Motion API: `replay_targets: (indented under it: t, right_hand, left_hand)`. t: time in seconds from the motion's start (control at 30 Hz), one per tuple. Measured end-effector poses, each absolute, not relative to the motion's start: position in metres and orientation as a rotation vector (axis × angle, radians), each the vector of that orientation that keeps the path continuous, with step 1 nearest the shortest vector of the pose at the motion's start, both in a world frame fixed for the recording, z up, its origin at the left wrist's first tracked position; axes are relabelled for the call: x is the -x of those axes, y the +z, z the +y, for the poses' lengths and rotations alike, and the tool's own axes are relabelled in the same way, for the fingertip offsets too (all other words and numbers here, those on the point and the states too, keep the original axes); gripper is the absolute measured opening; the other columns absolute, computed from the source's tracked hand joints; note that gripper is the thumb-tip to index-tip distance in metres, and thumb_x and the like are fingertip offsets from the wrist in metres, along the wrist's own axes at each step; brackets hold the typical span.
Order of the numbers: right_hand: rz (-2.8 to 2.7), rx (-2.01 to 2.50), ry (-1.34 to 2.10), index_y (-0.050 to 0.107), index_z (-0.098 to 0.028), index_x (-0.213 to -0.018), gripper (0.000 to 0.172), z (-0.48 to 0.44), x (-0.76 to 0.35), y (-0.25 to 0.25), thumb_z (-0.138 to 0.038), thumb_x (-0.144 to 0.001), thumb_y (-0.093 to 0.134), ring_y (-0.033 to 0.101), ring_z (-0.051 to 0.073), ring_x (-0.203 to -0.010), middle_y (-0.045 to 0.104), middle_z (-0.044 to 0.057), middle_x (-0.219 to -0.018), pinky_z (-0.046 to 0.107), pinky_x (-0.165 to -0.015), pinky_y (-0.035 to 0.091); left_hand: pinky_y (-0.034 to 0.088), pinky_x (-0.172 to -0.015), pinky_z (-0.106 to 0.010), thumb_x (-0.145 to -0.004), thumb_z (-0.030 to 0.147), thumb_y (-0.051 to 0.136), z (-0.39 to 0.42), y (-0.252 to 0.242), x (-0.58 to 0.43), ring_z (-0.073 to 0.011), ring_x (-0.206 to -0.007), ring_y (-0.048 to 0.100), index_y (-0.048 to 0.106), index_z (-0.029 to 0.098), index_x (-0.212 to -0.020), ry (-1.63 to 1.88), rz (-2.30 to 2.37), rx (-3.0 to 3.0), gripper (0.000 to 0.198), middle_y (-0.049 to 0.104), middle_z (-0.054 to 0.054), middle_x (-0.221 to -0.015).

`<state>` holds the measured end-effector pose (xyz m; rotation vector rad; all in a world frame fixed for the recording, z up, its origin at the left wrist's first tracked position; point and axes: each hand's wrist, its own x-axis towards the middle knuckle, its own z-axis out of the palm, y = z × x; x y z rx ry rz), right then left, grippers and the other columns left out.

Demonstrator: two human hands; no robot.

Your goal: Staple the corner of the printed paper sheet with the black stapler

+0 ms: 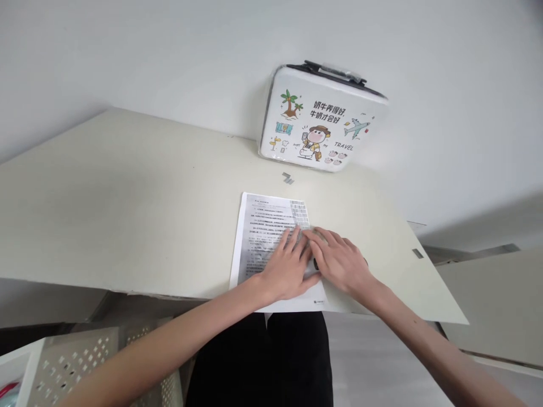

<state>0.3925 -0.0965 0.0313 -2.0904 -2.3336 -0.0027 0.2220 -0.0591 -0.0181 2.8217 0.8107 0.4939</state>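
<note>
A printed sheet of paper [265,237] lies on the table in front of me, covered in lines of text. Flat on it rests my left hand [286,268], fingers spread, with the fingertips near the paper's right side. My right hand [341,263] lies over the right edge, fingers stretched out, its fingertips meeting those of the left. Beyond the fingertips, a strip with a grey grid pattern [300,212] runs along the upper right edge. A small dark object [316,264] peeks out from under my right hand; most of it is hidden, so I cannot tell its kind.
A white cartoon-printed case [314,121] with a black handle stands upright against the wall. A small grey mark [288,178] is on the pale table [148,198] before it, and another grey patch [418,254] is near the right edge. Perforated baskets [76,362] stand below left.
</note>
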Motion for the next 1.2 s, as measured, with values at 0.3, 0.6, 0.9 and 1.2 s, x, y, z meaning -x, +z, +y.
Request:
replay_targets:
  t: [0.3, 0.6, 0.9, 1.2]
  right_hand:
    - [-2.251, 2.048, 0.119, 0.048, -0.031, -0.154, 0.053, -0.095, -0.391, 0.036, -0.043, -0.110, 0.021, 0.052, 0.029, -0.140, 0.054, 0.006, -0.155, 0.054, -0.111, 0.047]
    - [-1.979, 1.696, 0.220, 0.061, -0.027, -0.132, 0.044, -0.142, -0.437, 0.015, -0.048, -0.109, 0.030, 0.063, 0.028, -0.122, 0.068, 0.009, -0.133, 0.048, -0.106, 0.047]
    - [-1.723, 1.689, 0.350, 0.062, -0.026, -0.126, 0.044, -0.166, -0.490, -0.018, -0.058, -0.097, 0.059, 0.067, 0.028, -0.108, 0.071, 0.009, -0.123, 0.041, -0.093, 0.055]
    - [-1.394, 1.611, 0.586, 0.066, -0.023, -0.118, 0.047, -0.168, -0.495, -0.014, -0.061, -0.089, 0.067, 0.070, 0.024, -0.087, 0.075, 0.008, -0.109, 0.040, -0.082, 0.057]
  left_hand:
    - [0.006, -0.131, -0.053, -0.105, 0.064, 0.030, -0.059, -0.020, -0.220, -0.0329, -0.162, 0.006, 0.031, 0.010, -0.162, 0.499, 0.826, -2.798, 0.079, 0.031, -0.015, -0.170]
    - [0.007, -0.132, -0.051, -0.104, 0.069, 0.026, -0.053, -0.009, -0.201, -0.0280, -0.162, 0.001, 0.029, 0.019, -0.165, 0.338, 0.779, -2.736, 0.079, 0.021, -0.009, -0.173]
    - [0.019, -0.131, -0.047, -0.105, 0.061, 0.038, -0.035, 0.012, -0.123, -0.0280, -0.161, 0.013, 0.031, 0.029, -0.165, 0.292, 0.982, -2.653, 0.068, 0.023, 0.002, -0.173]
    - [0.023, -0.128, -0.057, -0.100, 0.057, 0.053, -0.038, 0.025, -0.042, -0.0319, -0.159, 0.023, 0.034, 0.042, -0.162, 0.228, 1.050, -2.709, 0.067, 0.028, 0.006, -0.170]
